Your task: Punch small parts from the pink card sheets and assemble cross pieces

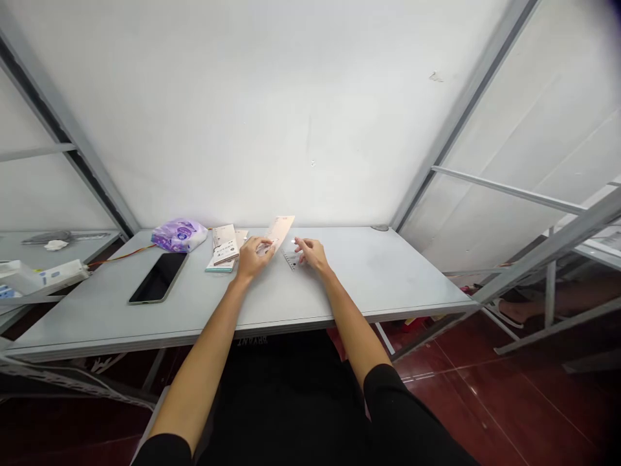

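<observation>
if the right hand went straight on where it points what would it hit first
The right hand would probably meet the pinkish card in the left hand, though depth is unclear.

Dressed in black, with a short-sleeved top (291,401), plain and matte, too dark over the torso to show folds or seams. Marked at the far end of the black cloth with small, dim grey capitals (251,341), upside down in this view, apparently reading BRYANT. Covered on the upper arms by a left sleeve (162,451), barely in frame, and a right sleeve (402,404) with a smooth, curved edge. Bare along the forearms (213,353), down to left hand (253,259) and right hand (313,254).
</observation>
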`<state>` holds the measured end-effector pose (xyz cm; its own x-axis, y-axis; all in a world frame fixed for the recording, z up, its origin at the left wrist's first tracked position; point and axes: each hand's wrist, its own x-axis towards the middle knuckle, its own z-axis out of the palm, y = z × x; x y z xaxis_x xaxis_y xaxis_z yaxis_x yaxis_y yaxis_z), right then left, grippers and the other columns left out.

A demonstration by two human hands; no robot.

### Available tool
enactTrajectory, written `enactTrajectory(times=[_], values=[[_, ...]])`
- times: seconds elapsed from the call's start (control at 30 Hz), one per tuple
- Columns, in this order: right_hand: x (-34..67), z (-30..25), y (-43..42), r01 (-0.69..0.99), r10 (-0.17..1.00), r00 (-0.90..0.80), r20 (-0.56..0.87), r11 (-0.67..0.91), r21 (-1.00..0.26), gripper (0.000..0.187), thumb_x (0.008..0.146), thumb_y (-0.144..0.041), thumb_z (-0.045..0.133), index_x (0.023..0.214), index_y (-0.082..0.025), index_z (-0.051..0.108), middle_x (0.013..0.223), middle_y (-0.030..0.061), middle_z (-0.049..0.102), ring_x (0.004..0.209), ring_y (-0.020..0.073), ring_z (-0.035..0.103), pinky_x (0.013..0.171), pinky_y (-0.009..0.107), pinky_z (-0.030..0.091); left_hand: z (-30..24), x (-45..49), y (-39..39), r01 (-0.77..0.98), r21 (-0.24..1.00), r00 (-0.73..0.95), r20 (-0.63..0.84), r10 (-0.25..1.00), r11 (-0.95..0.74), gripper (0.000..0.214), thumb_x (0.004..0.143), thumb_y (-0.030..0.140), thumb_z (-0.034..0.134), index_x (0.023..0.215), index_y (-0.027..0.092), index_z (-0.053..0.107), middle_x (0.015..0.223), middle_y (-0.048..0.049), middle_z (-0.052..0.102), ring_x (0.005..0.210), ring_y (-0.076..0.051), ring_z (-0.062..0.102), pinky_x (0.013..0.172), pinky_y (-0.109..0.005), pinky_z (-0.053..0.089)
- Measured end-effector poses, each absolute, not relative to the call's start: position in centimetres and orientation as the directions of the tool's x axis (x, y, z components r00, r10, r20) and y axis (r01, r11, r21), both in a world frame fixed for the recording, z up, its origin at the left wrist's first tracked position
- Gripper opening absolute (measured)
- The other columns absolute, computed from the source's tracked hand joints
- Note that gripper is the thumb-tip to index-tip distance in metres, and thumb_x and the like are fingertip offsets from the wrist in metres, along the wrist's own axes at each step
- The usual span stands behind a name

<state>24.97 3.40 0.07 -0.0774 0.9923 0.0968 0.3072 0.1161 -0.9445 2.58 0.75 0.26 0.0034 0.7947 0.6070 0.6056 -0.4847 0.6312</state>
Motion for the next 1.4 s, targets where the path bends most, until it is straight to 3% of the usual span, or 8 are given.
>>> enactTrajectory(times=[0.2, 0.47, 0.6, 0.73, 0.83, 0.97, 1.17, 1.4], values=[[24.4, 0.8, 2.9, -0.13, 0.904, -0.378, -0.199, -0.264, -0.956, 0.026, 0.08, -0.032, 0.079, 0.084, -0.016, 0.06, 0.055, -0.0045, 0.056, 0.036, 0.0051, 0.036, 0.035, 0.019, 0.026, 0.5, 3.7, 0.3, 0.551, 0.587, 0.214, 0.587, 0.781, -0.593, 0.022, 0.091, 0.043, 0.063, 0.092, 0.023, 0.071, 0.104, -0.0065, 0.073, 0.101, -0.024, 0.068, 0.098, -0.038, 0.053], [26.3, 0.9, 4.8, -0.586, 0.871, 0.445, -0.207, 0.109, -0.803, 0.026, 0.092, -0.04, 0.064, 0.088, -0.024, 0.044, 0.059, -0.0106, 0.047, 0.038, 0.0044, 0.034, 0.036, 0.016, 0.029, -0.1, -3.3, 1.8, 0.778, 0.614, -0.479, 0.441, 0.759, 0.133, 0.04, 0.09, 0.036, 0.06, 0.126, 0.018, 0.064, 0.138, -0.0178, 0.055, 0.133, -0.035, 0.05, 0.115, -0.052, 0.036], [26.9, 0.8, 5.0, -0.662, 0.832, 0.475, -0.286, 0.124, -0.739, 0.022, 0.097, -0.044, 0.05, 0.088, -0.025, 0.041, 0.059, -0.011, 0.044, 0.037, 0.0047, 0.03, 0.037, 0.016, 0.028, -1.1, -4.7, 1.8, 0.782, 0.498, -0.522, 0.197, 0.83, 0.374, 0.065, 0.087, 0.059, 0.06, 0.139, 0.019, 0.057, 0.138, -0.023, 0.056, 0.135, -0.04, 0.046, 0.113, -0.055, 0.033], [25.7, 0.4, 4.5, -0.499, 0.905, 0.374, -0.203, 0.012, -0.866, 0.015, 0.093, -0.036, 0.053, 0.087, -0.024, 0.048, 0.057, -0.0113, 0.04, 0.039, 0.0058, 0.034, 0.041, 0.018, 0.031, -1.3, -4.1, 1.8, 0.816, 0.407, -0.502, 0.147, 0.852, 0.411, 0.084, 0.08, 0.066, 0.062, 0.149, 0.021, 0.048, 0.145, -0.0257, 0.052, 0.141, -0.043, 0.04, 0.114, -0.058, 0.028], [24.4, -0.2, 3.8, 0.027, 0.975, 0.207, 0.08, 0.076, -0.997, 0.008, 0.086, -0.029, 0.06, 0.088, -0.022, 0.063, 0.063, -0.0053, 0.057, 0.054, 0.0109, 0.055, 0.057, 0.023, 0.046, -1.2, -4.0, 1.8, 0.825, 0.395, -0.492, 0.145, 0.859, 0.405, 0.08, 0.082, 0.064, 0.059, 0.149, 0.021, 0.049, 0.145, -0.0254, 0.053, 0.14, -0.042, 0.041, 0.114, -0.058, 0.028], [23.4, -1.2, 3.0, 0.639, 0.93, -0.242, 0.277, 0.368, -0.676, 0.011, 0.08, -0.019, 0.068, 0.088, -0.021, 0.076, 0.097, 0.0054, 0.077, 0.098, 0.0222, 0.068, 0.097, 0.035, 0.05, -1.3, -4.5, 1.9, 0.805, 0.463, -0.504, 0.202, 0.84, 0.372, 0.063, 0.085, 0.052, 0.058, 0.139, 0.02, 0.058, 0.135, -0.0238, 0.061, 0.133, -0.04, 0.05, 0.111, -0.056, 0.034], [22.4, -1.9, 2.2, 0.713, 0.859, -0.43, 0.278, 0.512, -0.479, 0.028, 0.088, -0.025, 0.07, 0.115, -0.021, 0.076, 0.133, 0.0113, 0.07, 0.129, 0.0287, 0.06, 0.114, 0.041, 0.041, -1.5, -5.5, 2.6, 0.787, 0.548, -0.475, 0.247, 0.844, 0.283, 0.054, 0.083, 0.052, 0.062, 0.123, 0.018, 0.068, 0.119, -0.0244, 0.07, 0.121, -0.043, 0.06, 0.103, -0.058, 0.041], [21.9, -1.2, 1.8, 0.523, 0.879, -0.206, 0.43, 0.47, -0.711, 0.025, 0.092, -0.021, 0.063, 0.114, -0.025, 0.074, 0.124, 0.0087, 0.073, 0.122, 0.0228, 0.063, 0.111, 0.041, 0.045, -1.0, -5.8, 2.5, 0.748, 0.616, -0.464, 0.221, 0.858, 0.245, 0.047, 0.09, 0.043, 0.051, 0.124, 0.022, 0.074, 0.12, -0.017, 0.074, 0.117, -0.037, 0.065, 0.101, -0.05, 0.046]])
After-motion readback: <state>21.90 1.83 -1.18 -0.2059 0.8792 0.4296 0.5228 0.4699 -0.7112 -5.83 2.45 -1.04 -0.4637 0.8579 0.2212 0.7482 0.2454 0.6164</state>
